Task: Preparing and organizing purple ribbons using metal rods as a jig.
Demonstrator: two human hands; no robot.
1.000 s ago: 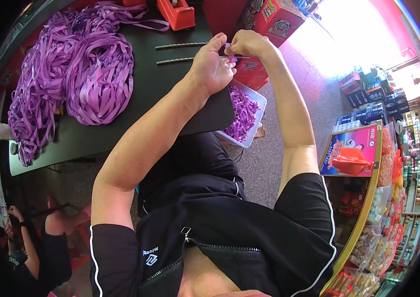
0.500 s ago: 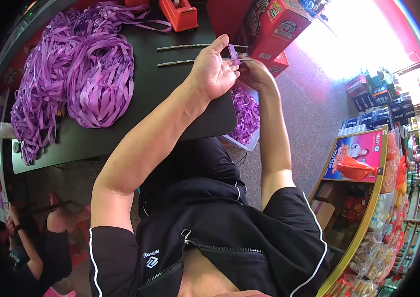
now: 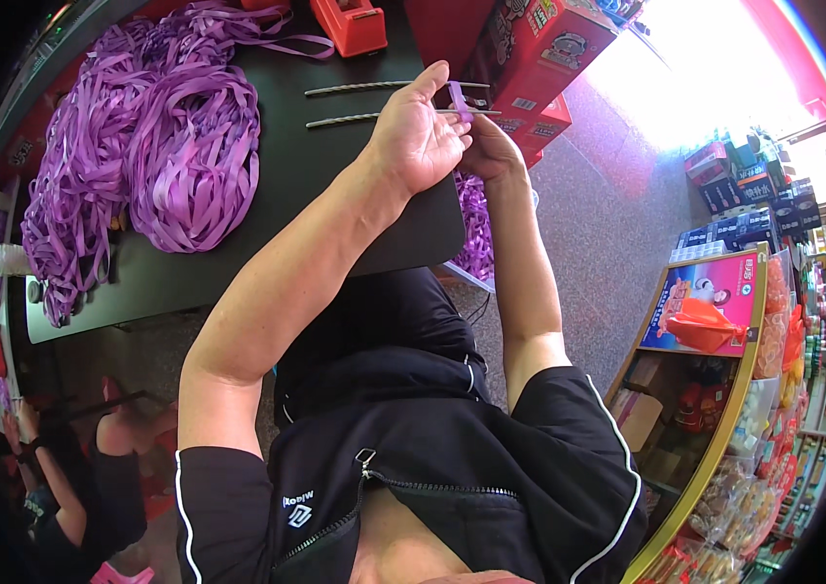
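Two long twisted metal rods (image 3: 345, 120) lie roughly parallel, sticking out past the desk's right side. A short purple ribbon (image 3: 459, 101) spans both rods near their right ends. My left hand (image 3: 418, 133) lies across the rods with its palm showing, thumb raised apart and fingers stretched toward the ribbon; nothing shows in its palm. My right hand (image 3: 496, 153) comes in from the right, its fingers closed at the ribbon's lower end. Its fingertips are partly hidden.
Large heaps of purple ribbon (image 3: 194, 161) cover the dark desk's (image 3: 325, 195) left side. A red tape dispenser (image 3: 351, 27) stands at the back, red boxes (image 3: 539, 58) beyond my hands. Below my right hand is a tub of purple pieces (image 3: 476, 229). Another person (image 3: 68, 487) sits at lower left.
My right hand has shifted slightly left and up, covering more of the tub. My left hand has risen very slightly. The ribbon remains across the rods.
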